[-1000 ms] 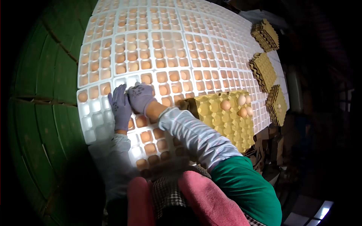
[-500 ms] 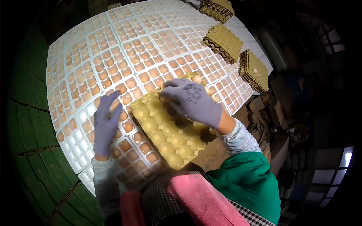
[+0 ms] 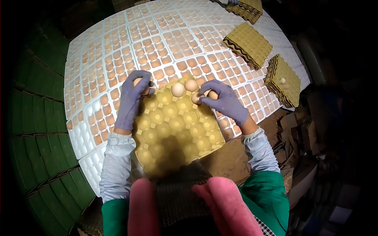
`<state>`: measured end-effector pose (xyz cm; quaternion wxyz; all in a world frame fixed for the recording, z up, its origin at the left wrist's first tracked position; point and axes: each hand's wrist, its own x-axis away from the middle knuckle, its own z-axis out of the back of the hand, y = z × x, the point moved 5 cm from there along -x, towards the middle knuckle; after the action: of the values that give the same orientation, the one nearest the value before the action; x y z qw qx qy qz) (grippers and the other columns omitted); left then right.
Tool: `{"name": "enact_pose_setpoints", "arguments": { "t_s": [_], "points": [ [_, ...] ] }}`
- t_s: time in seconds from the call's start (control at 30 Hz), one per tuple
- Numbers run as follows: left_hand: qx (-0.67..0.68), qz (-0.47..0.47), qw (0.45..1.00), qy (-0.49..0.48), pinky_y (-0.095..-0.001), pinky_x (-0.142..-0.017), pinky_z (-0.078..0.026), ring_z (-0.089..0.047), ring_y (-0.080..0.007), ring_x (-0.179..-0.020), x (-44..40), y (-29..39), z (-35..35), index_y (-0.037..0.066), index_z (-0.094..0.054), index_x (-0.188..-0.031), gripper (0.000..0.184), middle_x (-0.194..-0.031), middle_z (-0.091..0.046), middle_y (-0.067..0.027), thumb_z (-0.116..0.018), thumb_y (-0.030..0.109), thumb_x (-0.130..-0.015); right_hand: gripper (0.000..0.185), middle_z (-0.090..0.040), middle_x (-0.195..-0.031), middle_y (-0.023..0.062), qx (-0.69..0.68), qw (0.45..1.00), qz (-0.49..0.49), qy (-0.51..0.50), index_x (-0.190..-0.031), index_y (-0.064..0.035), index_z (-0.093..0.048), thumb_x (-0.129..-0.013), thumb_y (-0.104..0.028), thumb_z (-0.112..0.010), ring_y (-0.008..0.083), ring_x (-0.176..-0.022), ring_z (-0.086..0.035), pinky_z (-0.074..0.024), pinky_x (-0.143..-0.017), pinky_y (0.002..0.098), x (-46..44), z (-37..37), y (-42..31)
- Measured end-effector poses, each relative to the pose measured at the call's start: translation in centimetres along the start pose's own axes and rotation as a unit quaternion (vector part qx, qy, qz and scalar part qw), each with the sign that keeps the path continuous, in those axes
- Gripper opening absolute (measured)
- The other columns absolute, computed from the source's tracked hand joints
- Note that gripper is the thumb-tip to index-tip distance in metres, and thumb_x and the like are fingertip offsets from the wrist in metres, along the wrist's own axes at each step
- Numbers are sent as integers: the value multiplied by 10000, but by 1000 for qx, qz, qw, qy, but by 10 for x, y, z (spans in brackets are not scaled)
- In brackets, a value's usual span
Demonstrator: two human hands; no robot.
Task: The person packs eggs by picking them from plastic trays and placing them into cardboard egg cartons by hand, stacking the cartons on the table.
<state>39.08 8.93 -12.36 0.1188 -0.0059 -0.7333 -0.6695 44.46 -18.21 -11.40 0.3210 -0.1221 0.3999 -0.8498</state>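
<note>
A yellow pulp egg tray (image 3: 169,126) lies in front of me, its cups mostly bare. Two eggs (image 3: 178,89) rest near its far edge. My left hand (image 3: 134,94), in a purple glove, is closed round an egg (image 3: 138,82) at the tray's far left corner. At the far right corner my right hand (image 3: 223,98), also gloved, has its fingers round an egg (image 3: 197,98); another egg (image 3: 213,94) shows between its fingers. White plastic trays (image 3: 134,59) filled with brown eggs spread beyond the pulp tray.
White trays with empty cups (image 3: 80,137) are at the left, beside stacked green crates (image 3: 35,157). Stacks of pulp trays (image 3: 249,44) stand at the right, one stack (image 3: 284,80) with an egg on top. Torn cardboard (image 3: 295,129) lies at the lower right. A gloved hand (image 3: 233,2) shows at the top edge.
My left hand has moved to the pulp tray and closed on an egg. My right hand has shifted to the tray's far right corner. The pulp tray now appears squarer in front of me.
</note>
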Motion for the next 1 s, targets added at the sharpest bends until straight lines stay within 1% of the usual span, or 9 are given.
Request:
{"name": "enact_pose_setpoints", "arguments": {
  "t_s": [0.07, 0.17, 0.3, 0.4, 0.43, 0.57, 0.7, 0.8, 1.0],
  "points": [
    [-292, -90, 951, -51, -358, -860, -510, -651, -221, -943, -12, 5, -34, 64, -577, -1212, 434, -1043, -666, -99, -662, 304, -860, 300, -641, -1135, 30, 253, 960, 91, -79, -1123, -196, -625, -836, -257, -691, 272, -918, -659, -517, -827, 386, -7, -23, -3],
    [-514, -164, 842, -24, -445, -887, -500, -665, -324, -975, -19, -28, -74, 82, -635, -1168, 467, -1113, -682, -147, -712, 350, -793, 318, -643, -1150, 43, 210, 975, 35, -60, -1164, -187, -621, -853, -234, -669, 271, -925, -660, -519, -831, 379, -10, -12, 1],
    [-370, -131, 919, -16, -403, -906, -519, -670, -293, -1031, -18, -26, -59, 99, -642, -1191, 494, -1159, -686, -117, -759, 310, -760, 396, -628, -1179, 62, -451, 877, -149, 74, -1240, -64, -632, -889, -228, -713, 158, -949, -641, -531, -716, 251, -2, 17, 53],
    [-106, -128, 986, -29, -332, -877, -534, -660, -188, -995, -5, -3, -43, 47, -629, -1205, 495, -1125, -687, -86, -804, 227, -778, 428, -586, -1246, 58, -274, 953, -132, -1, -1235, -79, -647, -838, -184, -764, 186, -996, -640, -539, -778, 293, -33, 6, 34],
    [-67, -120, 990, -19, -301, -870, -530, -632, -162, -1014, -1, 0, -32, 36, -620, -1234, 500, -1135, -664, -84, -804, 184, -793, 466, -558, -1297, 79, 6, 998, 58, -5, -1234, -111, -652, -793, -174, -788, 240, -1008, -649, -545, -823, 347, -48, 1, 25],
    [8, -83, 994, 74, -291, -895, -519, -616, -156, -1056, 61, 17, 53, 19, -601, -1270, 525, -1165, -650, -92, -795, 148, -799, 552, -505, -1389, 146, 398, 913, -8, -93, -1187, -196, -656, -663, -152, -826, 351, -1006, -660, -543, -812, 417, -74, -26, -4],
    [-126, -84, 939, 310, -330, -905, -526, -647, -199, -1050, 121, -61, 204, -11, -606, -1254, 565, -1129, -682, -129, -814, 213, -780, 464, -561, -1288, 158, 303, 951, 54, -33, -1174, -118, -650, -738, -160, -802, 312, -1019, -655, -543, -855, 397, -72, -5, -6],
    [-250, -21, 861, 442, -373, -907, -527, -672, -279, -1036, 150, -102, 299, 24, -610, -1265, 527, -1143, -695, -146, -760, 209, -794, 382, -591, -1195, 82, -3, 995, -76, 63, -1195, 2, -622, -853, -111, -750, 200, -1056, -608, -519, -899, 341, -93, -25, -56],
    [-425, 43, 848, 313, -409, -952, -493, -629, -321, -1094, 110, -175, 392, 57, -646, -1197, 412, -1203, -655, -135, -697, 251, -838, 472, -603, -1191, 134, 107, 974, 108, -166, -1207, -91, -659, -815, -327, -773, 303, -1054, -627, -495, -921, 390, -193, -249, -195]
  ]
}}
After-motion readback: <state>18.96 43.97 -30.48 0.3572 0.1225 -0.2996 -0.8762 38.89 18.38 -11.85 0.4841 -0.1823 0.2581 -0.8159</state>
